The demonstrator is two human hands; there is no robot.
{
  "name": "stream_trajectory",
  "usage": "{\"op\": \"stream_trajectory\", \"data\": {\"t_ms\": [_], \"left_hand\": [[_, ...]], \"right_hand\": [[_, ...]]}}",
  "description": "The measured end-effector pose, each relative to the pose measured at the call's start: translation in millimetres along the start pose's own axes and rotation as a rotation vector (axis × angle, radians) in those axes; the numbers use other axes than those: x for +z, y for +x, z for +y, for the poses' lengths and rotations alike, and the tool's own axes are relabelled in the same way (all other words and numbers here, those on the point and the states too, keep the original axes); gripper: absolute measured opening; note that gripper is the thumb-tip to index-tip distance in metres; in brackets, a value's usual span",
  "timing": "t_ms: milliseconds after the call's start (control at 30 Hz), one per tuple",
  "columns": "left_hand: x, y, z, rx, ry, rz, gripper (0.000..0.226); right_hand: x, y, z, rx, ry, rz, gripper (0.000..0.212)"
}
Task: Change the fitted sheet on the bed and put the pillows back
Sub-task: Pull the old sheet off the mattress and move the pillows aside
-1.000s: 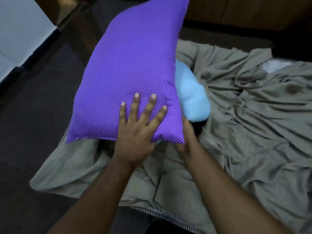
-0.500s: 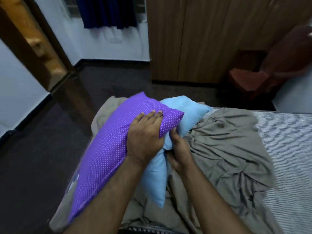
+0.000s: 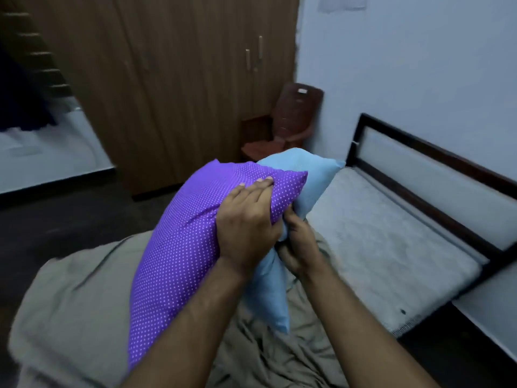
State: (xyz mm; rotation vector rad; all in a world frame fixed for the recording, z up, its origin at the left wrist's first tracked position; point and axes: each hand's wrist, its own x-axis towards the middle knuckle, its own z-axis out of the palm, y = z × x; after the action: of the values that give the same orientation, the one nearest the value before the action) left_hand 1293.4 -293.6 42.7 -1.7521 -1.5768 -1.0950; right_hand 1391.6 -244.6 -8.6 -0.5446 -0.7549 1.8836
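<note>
Head view: you are looking down past both your forearms at two pillows held up over a bed.
Left hand: your left hand (image 3: 246, 222) lies over the upper end of the purple pillow (image 3: 179, 259), fingers curled across the top edge and bunching the fabric, so it grips that pillow.
Right hand: your right hand (image 3: 298, 245) sits just right of the left, touching it, with fingers clenched round a gathered fold of the light blue pillow (image 3: 307, 177).
Purple pillow: purple with small white dots, tilted, its high end at your left hand in the middle of the scene and its low end hanging toward the near left.
Light blue pillow: plain light blue, pressed against the right side of the purple one; its top corner points toward the far right and its lower corner hangs near, between your forearms.
Sheet: a crumpled grey-beige sheet (image 3: 72, 298) is heaped on the near and left part of the bed, under both pillows.
Mattress: bare pale mattress (image 3: 386, 247) shows to the right, uncovered by the sheet.
Headboard: a dark-framed headboard (image 3: 436, 177) with a pale panel runs along the far right edge of the mattress, against the wall.
Wardrobe: a brown wooden wardrobe (image 3: 173, 88) stands across the far side of the room.
Chair: a reddish-brown chair (image 3: 291, 121) stands in the far corner between the wardrobe and the wall.
Floor: dark floor (image 3: 56, 219) lies to the left of the bed.
</note>
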Motion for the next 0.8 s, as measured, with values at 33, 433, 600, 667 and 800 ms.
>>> {"op": "stream_trajectory", "data": {"t_ms": [33, 433, 600, 667, 800], "left_hand": [[9.4, 9.1, 12.6, 0.015, -0.026, 0.007, 0.041], [224.8, 84.4, 174.1, 0.224, -0.258, -0.099, 0.043], [338.1, 114.2, 245.8, 0.295, -0.292, -0.090, 0.042], [383.8, 116.2, 265.4, 0.331, -0.294, -0.096, 0.039], [482.8, 61.9, 297.4, 0.454, -0.372, -0.461, 0.054]], "right_hand": [[-7.8, 0.7, -14.4, -0.028, 0.016, 0.009, 0.036], [-221.9, 64.2, -169.5, -0.038, 0.284, 0.136, 0.055], [-334.1, 123.2, -227.6, -0.065, 0.377, 0.194, 0.045], [-391.0, 144.9, -235.5, -0.047, 0.431, 0.210, 0.045], [-515.6, 146.0, -219.1, -0.092, 0.582, 0.206, 0.058]]}}
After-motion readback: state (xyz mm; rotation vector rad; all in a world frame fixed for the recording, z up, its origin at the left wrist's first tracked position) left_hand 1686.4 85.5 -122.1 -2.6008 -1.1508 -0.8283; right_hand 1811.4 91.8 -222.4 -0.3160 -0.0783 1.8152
